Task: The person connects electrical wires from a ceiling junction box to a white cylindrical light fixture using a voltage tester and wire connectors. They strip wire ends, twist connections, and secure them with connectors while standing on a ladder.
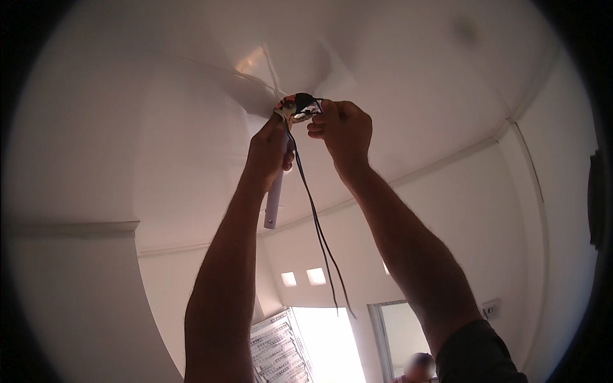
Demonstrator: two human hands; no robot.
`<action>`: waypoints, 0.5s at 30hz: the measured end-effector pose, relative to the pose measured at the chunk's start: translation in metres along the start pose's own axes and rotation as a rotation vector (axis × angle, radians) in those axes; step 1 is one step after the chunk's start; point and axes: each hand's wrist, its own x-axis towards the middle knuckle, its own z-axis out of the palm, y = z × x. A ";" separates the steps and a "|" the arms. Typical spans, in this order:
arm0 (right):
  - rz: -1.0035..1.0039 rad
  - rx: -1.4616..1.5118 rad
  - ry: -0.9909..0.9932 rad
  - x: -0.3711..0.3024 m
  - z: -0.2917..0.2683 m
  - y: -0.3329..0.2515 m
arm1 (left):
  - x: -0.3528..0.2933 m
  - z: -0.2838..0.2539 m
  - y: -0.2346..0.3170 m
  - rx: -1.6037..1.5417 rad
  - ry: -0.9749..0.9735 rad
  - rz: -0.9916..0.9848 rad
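Farthest left of the pale tube, a smooth white wall block (76, 293) ends in a straight ledge, lower than the tube. My left hand (267, 153) is wrapped around the upper part of the tube (273, 203), which is round, slim and smooth, with a small hole near its bare lower end. Below the tube, a light panel (281, 348) carries rows of dark print, too small to read. Two square wall openings (316, 276) glow below the tube and slightly to its right, above a bright, tall opening (329, 345). At the tube's top sits the wired fitting (295, 107), with a black rounded part and orange and whitish bits; two thin black cords (313, 204) dangle from it, right of the tube, with free ends. My right hand (346, 131) is narrow, fingertips pinching the fitting's right end; I cannot tell which piece. Lower right of the tube is another person's head (421, 367), then a small wall box (490, 309). Glossy white ceiling (415, 76) leaves open room around the tube.
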 end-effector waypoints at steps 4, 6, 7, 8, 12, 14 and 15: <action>-0.123 -0.252 -0.007 0.016 0.001 -0.004 | 0.001 -0.002 -0.004 0.016 -0.022 0.040; -0.372 -0.453 -0.033 0.014 0.007 -0.002 | 0.002 -0.008 -0.007 0.013 -0.052 0.027; -0.498 -0.553 -0.046 0.012 0.009 -0.002 | 0.003 -0.009 -0.009 0.011 -0.068 0.021; -0.548 -0.613 -0.083 0.010 0.008 -0.004 | 0.004 -0.009 -0.009 0.029 -0.055 0.013; -0.623 -0.708 -0.346 0.001 -0.013 0.000 | 0.004 -0.009 -0.006 -0.007 -0.056 -0.004; -0.401 -0.576 -0.489 -0.005 -0.023 0.004 | 0.004 -0.011 -0.011 -0.062 -0.060 -0.002; -0.194 -0.456 -0.532 -0.008 -0.025 0.005 | 0.005 -0.011 -0.015 -0.082 -0.052 -0.001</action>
